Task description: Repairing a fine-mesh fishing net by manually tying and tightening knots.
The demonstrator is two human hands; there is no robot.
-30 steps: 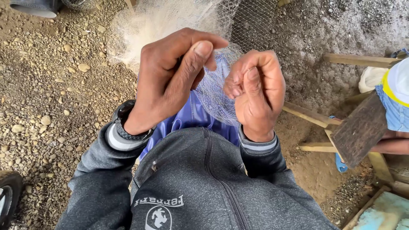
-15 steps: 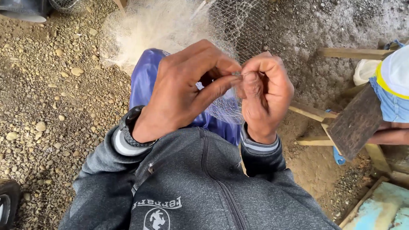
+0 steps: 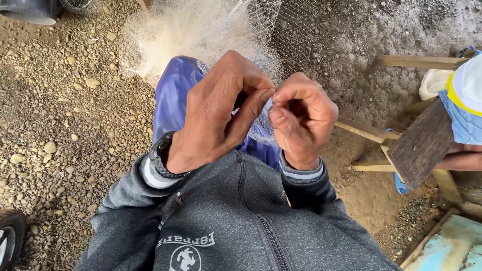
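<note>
Netting (image 3: 201, 30), pale and fine-meshed, spills in a loose heap over the person's blue-trousered knee (image 3: 173, 95) and runs up toward the top of the view; a thin fold of it leads back from the knee to the two hands, which meet just above and to the right of the knee. The left hand (image 3: 216, 113) curls over, its thumb and forefinger pressed together at the tips in a narrow pinch. The right hand (image 3: 301, 118) faces it, fingers folded in tight with thumb against forefinger, the two hands touching at the fingertips. Both appear to pinch a strand or knot of the mesh between them, though the strand itself is too fine to make out. Judging from this, the step in hand is fine work on a single point of the mesh, tying or mending it. Any further move calls for keeping the strand taut and working with the fingertips alone, since the thread is slight and easily lost.

A dark watch (image 3: 160, 150) sits on the left wrist, nearer the body than the knee. Right of the knee stand a wooden frame (image 3: 366, 130) and, beyond it, another person's arm (image 3: 459, 160). Left of the knee lies pebbled ground (image 3: 60, 110). No container shows clearly; a pale blue boxlike edge (image 3: 452, 246) at the lower right is cut off, its contents unseen.
</note>
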